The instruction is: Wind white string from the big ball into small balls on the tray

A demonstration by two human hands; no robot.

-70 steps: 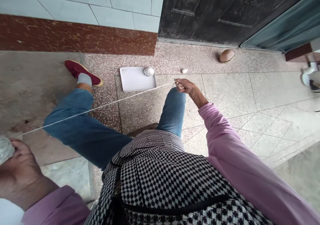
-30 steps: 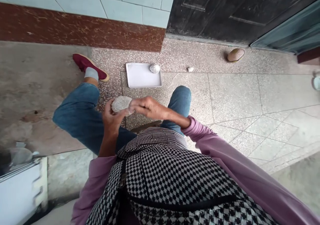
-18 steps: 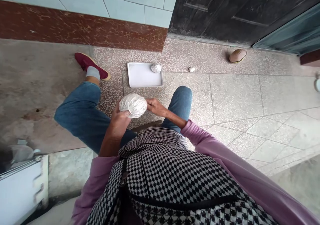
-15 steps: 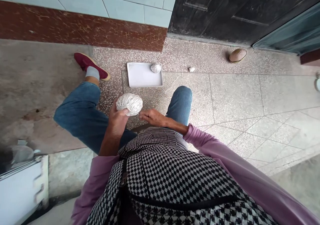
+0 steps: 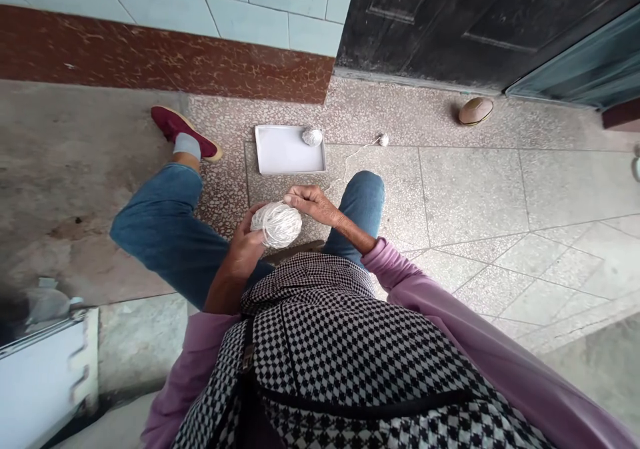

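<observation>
My left hand (image 5: pixel 246 244) is wrapped round a white ball of string (image 5: pixel 277 224) held above my knees. My right hand (image 5: pixel 313 203) sits at the ball's upper right side with its fingers pinched on the string (image 5: pixel 350 157). That thin white strand runs from my fingers across the floor to a small white lump (image 5: pixel 383 140) near the door sill. On the floor ahead lies a white tray (image 5: pixel 283 158) with a smaller ball of string (image 5: pixel 312 136) in its far right corner.
I sit with blue-jeaned legs spread, a red shoe (image 5: pixel 184 131) out to the left. A dark door (image 5: pixel 465 22) and red-tiled wall base (image 5: pixel 165 62) close off the far side. A tan oval object (image 5: pixel 475 110) lies by the door. A white box (image 5: pixel 45 382) stands at the lower left.
My hands, first far apart with the string stretched between them, have come together at the ball. My right hand has circled the ball, going under it and back up to its top right.
</observation>
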